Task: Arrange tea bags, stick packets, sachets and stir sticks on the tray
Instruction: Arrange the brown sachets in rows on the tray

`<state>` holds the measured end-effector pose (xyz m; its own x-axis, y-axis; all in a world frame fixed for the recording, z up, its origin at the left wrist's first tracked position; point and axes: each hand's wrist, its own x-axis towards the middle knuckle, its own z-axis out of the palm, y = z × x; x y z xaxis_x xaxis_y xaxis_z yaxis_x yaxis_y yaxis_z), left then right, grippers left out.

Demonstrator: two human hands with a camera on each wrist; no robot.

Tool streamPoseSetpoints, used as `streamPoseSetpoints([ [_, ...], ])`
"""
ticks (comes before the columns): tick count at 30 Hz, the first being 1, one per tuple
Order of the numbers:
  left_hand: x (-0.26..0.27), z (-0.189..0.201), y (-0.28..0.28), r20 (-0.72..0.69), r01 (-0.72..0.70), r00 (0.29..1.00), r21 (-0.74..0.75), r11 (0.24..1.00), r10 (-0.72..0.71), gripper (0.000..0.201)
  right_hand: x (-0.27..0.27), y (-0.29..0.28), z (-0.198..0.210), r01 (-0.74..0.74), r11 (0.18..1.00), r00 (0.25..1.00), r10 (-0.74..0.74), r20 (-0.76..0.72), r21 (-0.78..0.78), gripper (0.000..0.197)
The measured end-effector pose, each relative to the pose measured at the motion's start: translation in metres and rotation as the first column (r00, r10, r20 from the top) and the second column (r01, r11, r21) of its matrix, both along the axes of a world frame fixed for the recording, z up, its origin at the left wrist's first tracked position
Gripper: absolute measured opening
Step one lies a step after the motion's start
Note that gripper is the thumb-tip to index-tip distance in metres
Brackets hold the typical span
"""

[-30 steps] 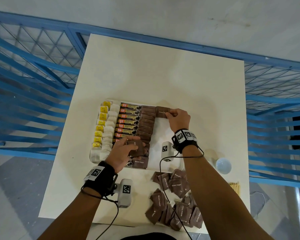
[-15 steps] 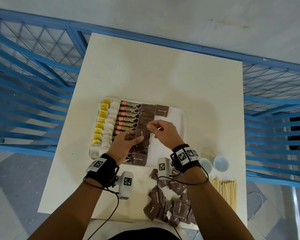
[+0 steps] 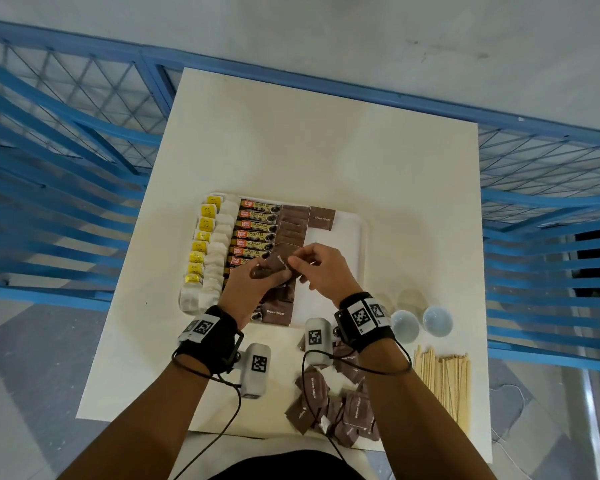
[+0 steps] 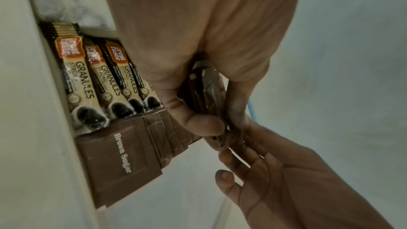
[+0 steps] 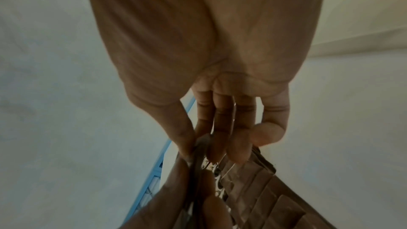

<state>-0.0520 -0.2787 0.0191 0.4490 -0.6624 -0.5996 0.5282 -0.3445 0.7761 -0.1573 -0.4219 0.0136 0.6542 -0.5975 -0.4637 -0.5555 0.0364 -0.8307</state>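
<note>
Back from the lone brown sugar sachet [image 3: 321, 218] at the tray's [image 3: 355, 237] far edge, the right hand [image 3: 321, 271] now pinches the next sachet from the stack [image 3: 274, 266] gripped in the left hand [image 3: 253, 289], so the second column continues.

White table [image 3: 319, 150] with a tray and loose supplies

A pale tray [image 3: 355, 237] sits left of centre toward the near half of the table; 2 small round cups [image 3: 420, 322] stand on the table just off its near right corner. A bundle of wooden stir sticks [image 3: 444, 379] lies along the near right edge. A loose heap of brown sachets [image 3: 340, 407] lies at the near edge, left of the sticks. The far half is bare tabletop.
</note>
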Motion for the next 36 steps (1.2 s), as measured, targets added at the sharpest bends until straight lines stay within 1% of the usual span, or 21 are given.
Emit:
streamPoseSetpoints([
  [2, 0.000, -0.001, 0.001, -0.009, -0.019, 1.000, 0.008, 1.000, 0.019, 0.025, -0.004, 0.000, 0.001, -0.019, 1.000, 1.000, 0.019, 0.021, 0.014, 0.006],
  [3, 0.001, -0.003, 0.001, 0.004, -0.032, 0.999, 0.035, 0.999, 0.032, 0.024, -0.006, -0.002, 0.001, -0.029, 1.000, 0.999, 0.029, 0.028, -0.002, 0.005],
  [5, 0.003, -0.008, 0.003, 0.051, -0.051, 0.998, 0.084, 0.995, 0.046, 0.016, -0.007, -0.005, 0.002, -0.040, 0.998, 0.998, 0.042, 0.036, -0.050, 0.007],
  [8, 0.004, -0.009, 0.005, 0.081, -0.041, 0.996, 0.092, 0.995, 0.034, 0.005, -0.005, -0.007, 0.002, -0.012, 0.995, 0.999, 0.016, 0.044, -0.098, 0.008],
  [10, 0.003, -0.008, 0.004, 0.096, -0.035, 0.995, 0.096, 0.995, 0.026, 0.006, -0.004, -0.006, 0.001, 0.018, 0.996, 1.000, -0.016, 0.024, -0.092, 0.009],
  [11, 0.003, -0.008, 0.002, 0.104, -0.042, 0.994, 0.103, 0.994, 0.031, 0.006, -0.004, -0.004, 0.001, 0.026, 0.997, 1.000, -0.025, 0.007, -0.076, 0.013],
  [13, 0.001, -0.007, 0.000, 0.113, -0.055, 0.993, 0.106, 0.993, 0.043, 0.005, -0.005, -0.001, -0.002, 0.003, 0.999, 1.000, -0.004, -0.030, -0.045, 0.022],
  [14, 0.001, -0.008, 0.000, 0.112, -0.056, 0.993, 0.104, 0.993, 0.045, 0.005, -0.006, 0.000, -0.004, -0.024, 0.999, 0.999, 0.022, -0.044, -0.044, 0.024],
  [17, 0.003, -0.010, 0.000, 0.108, -0.050, 0.993, 0.118, 0.992, 0.037, 0.005, -0.006, -0.003, -0.009, -0.080, 0.996, 0.996, 0.078, -0.038, -0.051, 0.020],
  [19, 0.005, -0.012, 0.002, 0.100, -0.033, 0.995, 0.122, 0.992, 0.020, 0.007, -0.005, -0.012, -0.009, -0.057, 0.998, 0.998, 0.056, -0.018, -0.042, 0.018],
  [20, 0.006, -0.013, 0.004, 0.090, -0.026, 0.996, 0.115, 0.993, 0.016, 0.009, -0.004, -0.018, -0.009, -0.016, 0.999, 1.000, 0.015, -0.015, -0.045, 0.016],
  [23, 0.009, -0.013, 0.008, 0.013, -0.031, 0.999, 0.094, 0.995, 0.029, 0.019, 0.002, -0.045, -0.016, 0.136, 0.982, 0.988, -0.144, -0.056, -0.129, 0.007],
  [26, 0.012, -0.010, 0.012, -0.045, -0.021, 0.999, 0.092, 0.996, 0.025, 0.020, 0.008, -0.069, -0.028, 0.184, 0.947, 0.967, -0.223, -0.125, -0.262, 0.012],
  [29, 0.015, -0.010, 0.015, -0.063, -0.031, 0.997, 0.092, 0.995, 0.037, 0.017, 0.014, -0.079, -0.035, 0.165, 0.924, 0.961, -0.230, -0.156, -0.346, 0.016],
  [36, 0.018, -0.016, 0.016, -0.088, -0.051, 0.994, 0.106, 0.993, 0.061, 0.015, 0.023, -0.081, -0.042, 0.084, 0.912, 0.967, -0.173, -0.189, -0.402, 0.017],
])
